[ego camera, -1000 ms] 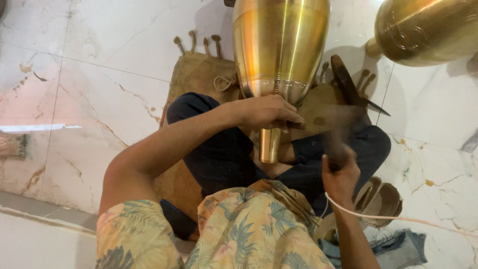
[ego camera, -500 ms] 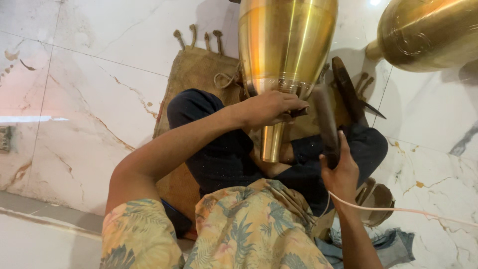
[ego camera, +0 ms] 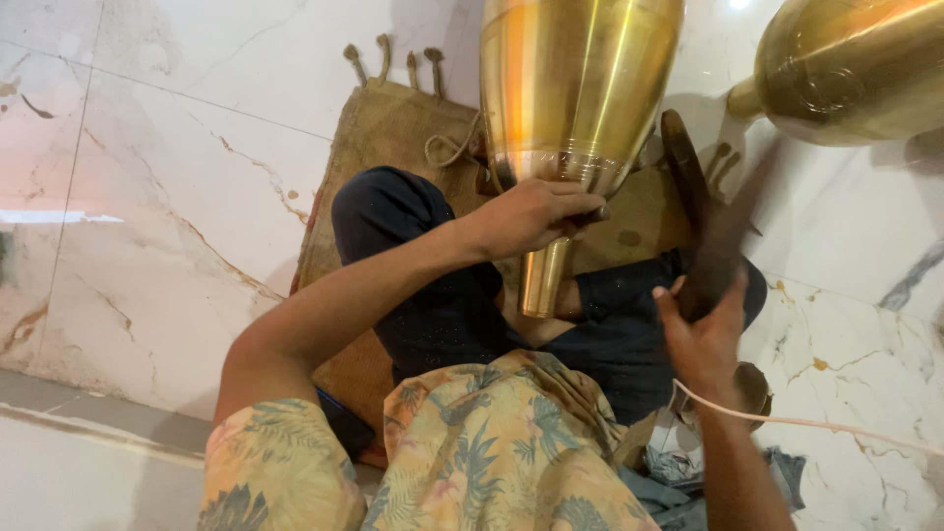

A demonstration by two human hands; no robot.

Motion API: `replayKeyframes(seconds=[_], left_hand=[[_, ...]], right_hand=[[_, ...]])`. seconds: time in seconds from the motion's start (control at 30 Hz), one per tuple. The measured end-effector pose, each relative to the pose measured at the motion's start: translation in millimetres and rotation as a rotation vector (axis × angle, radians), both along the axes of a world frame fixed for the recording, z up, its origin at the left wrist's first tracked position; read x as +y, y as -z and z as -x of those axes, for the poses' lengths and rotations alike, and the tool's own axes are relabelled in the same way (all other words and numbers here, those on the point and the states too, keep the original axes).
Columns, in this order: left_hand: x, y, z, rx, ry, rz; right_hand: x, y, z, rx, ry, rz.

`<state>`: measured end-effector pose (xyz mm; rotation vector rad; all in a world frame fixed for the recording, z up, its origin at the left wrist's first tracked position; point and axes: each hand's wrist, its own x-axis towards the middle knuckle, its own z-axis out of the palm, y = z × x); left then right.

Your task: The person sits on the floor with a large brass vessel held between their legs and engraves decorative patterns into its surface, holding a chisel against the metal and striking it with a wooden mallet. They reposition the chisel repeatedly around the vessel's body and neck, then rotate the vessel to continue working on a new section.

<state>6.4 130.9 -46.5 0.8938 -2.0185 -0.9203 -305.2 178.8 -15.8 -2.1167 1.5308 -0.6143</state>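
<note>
A large polished brass vessel (ego camera: pixel 575 88) lies in front of me, with its narrow neck (ego camera: pixel 544 277) pointing toward my lap. My left hand (ego camera: pixel 531 214) grips it where the body narrows into the neck. My right hand (ego camera: pixel 700 339) is closed around the handle of a dark wooden tool (ego camera: pixel 723 236), which is motion-blurred and raised beside the vessel's right side. I sit cross-legged in dark trousers on a burlap mat (ego camera: pixel 388 147).
A second brass vessel (ego camera: pixel 851 69) lies at the upper right on the marble floor (ego camera: pixel 167 197). Another dark wooden tool (ego camera: pixel 683 162) rests on the mat by the big vessel. A thin white cord (ego camera: pixel 826 425) and crumpled cloth (ego camera: pixel 678 467) lie near my right wrist.
My right hand has swung the dark tool from low by my knee up toward the vessel's right side. My left hand keeps its grip at the neck.
</note>
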Motion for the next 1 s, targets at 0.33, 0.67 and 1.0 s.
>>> replayKeyframes(seconds=[0.33, 0.67, 1.0], left_hand=[[36, 11, 18, 0.184, -0.564, -0.034], [51, 9, 23, 0.430, -0.795, -0.345], [111, 45, 3, 0.298, -0.610, -0.581]], right_hand=[[-82, -83, -35, 0.289, -0.299, 0.102], [-90, -110, -65, 0.867, -0.451, 0.019], [-4, 47, -70, -0.552, 0.058, -0.404]])
